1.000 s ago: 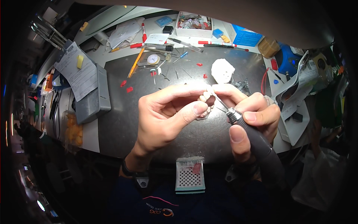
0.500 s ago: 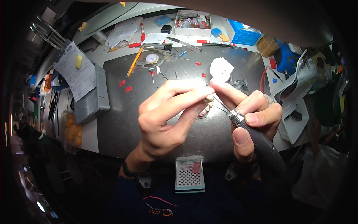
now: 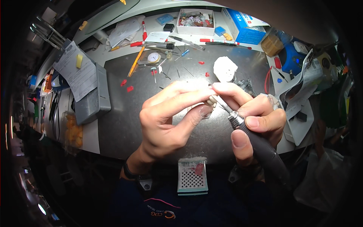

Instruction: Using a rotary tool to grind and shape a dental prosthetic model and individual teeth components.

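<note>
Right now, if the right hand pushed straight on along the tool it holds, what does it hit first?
The right hand points its grey rotary tool up-left. First contact would be the small pale piece pinched in the left hand fingers; the tip looks at or near it, though depth is unclear.

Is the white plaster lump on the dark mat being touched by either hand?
No: the white plaster lump lies alone on the dark mat, beyond the left hand and the right hand.

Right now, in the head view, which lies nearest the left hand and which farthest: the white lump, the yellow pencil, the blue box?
From the left hand:
1. White lump, up and right.
2. Yellow pencil, straight up the bench.
3. Blue box, far back right.
</note>
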`<control>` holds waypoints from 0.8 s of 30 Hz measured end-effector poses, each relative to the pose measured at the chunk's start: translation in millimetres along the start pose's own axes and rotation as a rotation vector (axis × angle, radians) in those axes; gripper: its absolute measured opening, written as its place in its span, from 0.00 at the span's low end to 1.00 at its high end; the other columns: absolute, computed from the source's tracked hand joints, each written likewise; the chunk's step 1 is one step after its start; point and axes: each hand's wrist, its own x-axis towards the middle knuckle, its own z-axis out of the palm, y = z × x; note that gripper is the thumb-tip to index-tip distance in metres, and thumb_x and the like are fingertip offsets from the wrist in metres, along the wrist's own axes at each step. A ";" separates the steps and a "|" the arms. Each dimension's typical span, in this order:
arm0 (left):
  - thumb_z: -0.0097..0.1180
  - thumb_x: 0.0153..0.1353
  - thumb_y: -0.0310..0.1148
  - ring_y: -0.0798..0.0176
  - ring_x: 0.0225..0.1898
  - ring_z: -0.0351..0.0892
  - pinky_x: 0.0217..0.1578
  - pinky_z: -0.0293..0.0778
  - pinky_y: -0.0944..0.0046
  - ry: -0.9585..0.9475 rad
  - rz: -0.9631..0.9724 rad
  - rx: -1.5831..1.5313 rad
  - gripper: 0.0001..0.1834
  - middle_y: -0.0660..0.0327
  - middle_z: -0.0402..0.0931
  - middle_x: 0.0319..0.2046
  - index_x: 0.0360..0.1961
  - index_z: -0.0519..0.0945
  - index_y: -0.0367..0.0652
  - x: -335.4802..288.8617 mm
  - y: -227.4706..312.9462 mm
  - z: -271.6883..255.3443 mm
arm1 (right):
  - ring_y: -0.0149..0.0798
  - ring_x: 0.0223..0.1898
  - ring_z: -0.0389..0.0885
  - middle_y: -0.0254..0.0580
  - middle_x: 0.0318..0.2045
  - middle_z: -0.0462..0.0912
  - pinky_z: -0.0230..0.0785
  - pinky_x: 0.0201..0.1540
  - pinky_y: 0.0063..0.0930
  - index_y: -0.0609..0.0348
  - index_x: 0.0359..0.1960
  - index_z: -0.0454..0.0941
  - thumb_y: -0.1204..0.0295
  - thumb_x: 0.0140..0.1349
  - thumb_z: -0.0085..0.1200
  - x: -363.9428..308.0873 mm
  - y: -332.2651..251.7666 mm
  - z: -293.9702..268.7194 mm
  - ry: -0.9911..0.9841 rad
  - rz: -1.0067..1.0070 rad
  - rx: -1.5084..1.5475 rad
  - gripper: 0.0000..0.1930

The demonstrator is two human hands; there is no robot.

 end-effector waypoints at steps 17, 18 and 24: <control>0.57 0.54 0.15 0.64 0.41 0.79 0.41 0.77 0.68 -0.096 -0.198 -0.285 0.14 0.52 0.78 0.40 0.43 0.80 0.29 -1.6 -1.4 -4.9 | 0.66 0.54 0.70 0.44 0.34 0.68 0.60 0.60 0.65 0.55 0.41 0.64 0.78 0.58 0.54 1.0 -0.1 1.0 0.055 0.025 0.058 0.13; 0.57 0.55 0.15 0.65 0.41 0.79 0.42 0.77 0.69 -0.116 -0.215 -0.328 0.14 0.52 0.77 0.39 0.44 0.79 0.28 -1.3 -1.7 -6.0 | 0.66 0.54 0.70 0.44 0.34 0.68 0.60 0.60 0.65 0.55 0.41 0.64 0.78 0.58 0.54 0.9 0.1 -0.4 0.053 0.025 0.060 0.13; 0.57 0.56 0.16 0.65 0.42 0.79 0.45 0.76 0.68 -0.145 -0.234 -0.439 0.14 0.52 0.77 0.40 0.45 0.79 0.27 -2.5 -6.7 -8.2 | 0.66 0.54 0.71 0.44 0.33 0.68 0.61 0.59 0.65 0.55 0.40 0.63 0.77 0.58 0.55 -0.4 -0.8 0.8 0.050 0.027 0.074 0.13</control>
